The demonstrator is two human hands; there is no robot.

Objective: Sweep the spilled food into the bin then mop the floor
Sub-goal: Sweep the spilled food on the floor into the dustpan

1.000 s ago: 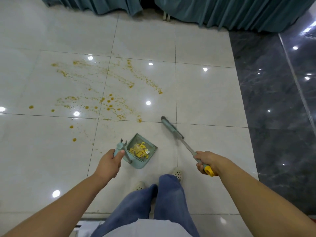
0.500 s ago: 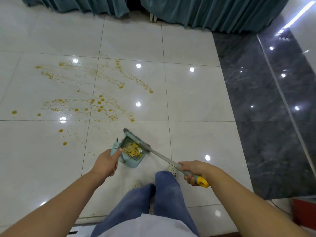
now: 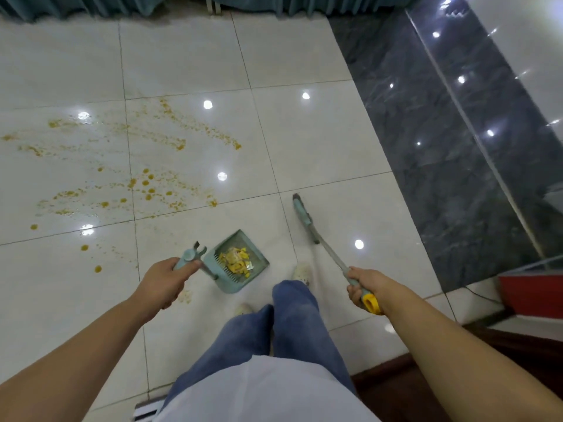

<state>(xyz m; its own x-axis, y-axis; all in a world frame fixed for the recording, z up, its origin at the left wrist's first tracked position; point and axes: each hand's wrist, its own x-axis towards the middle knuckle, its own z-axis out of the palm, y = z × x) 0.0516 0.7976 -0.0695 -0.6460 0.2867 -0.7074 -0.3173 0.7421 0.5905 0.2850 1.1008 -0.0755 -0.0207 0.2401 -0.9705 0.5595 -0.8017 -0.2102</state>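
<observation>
My left hand (image 3: 164,283) grips the upright handle of a teal dustpan (image 3: 239,261), which holds yellow food scraps (image 3: 236,259). My right hand (image 3: 367,286) grips the broom (image 3: 307,222) near its yellow handle end; the broom's teal head is out to the right of the dustpan, apart from it. Orange sauce stains and crumbs (image 3: 143,184) are smeared across the white tiles to the left and ahead. A small smear (image 3: 184,296) lies by my left hand. No bin or mop is in view.
Dark marble flooring (image 3: 457,147) borders the white tiles on the right. Teal curtains (image 3: 91,4) hang along the far wall. A red object (image 3: 531,292) and dark wooden edge (image 3: 396,376) sit at the right near my legs and shoes (image 3: 301,272).
The broom head has swung off the dustpan and out to the right. The view has shifted right and tilted; the dustpan stays in my left hand with the scraps in it.
</observation>
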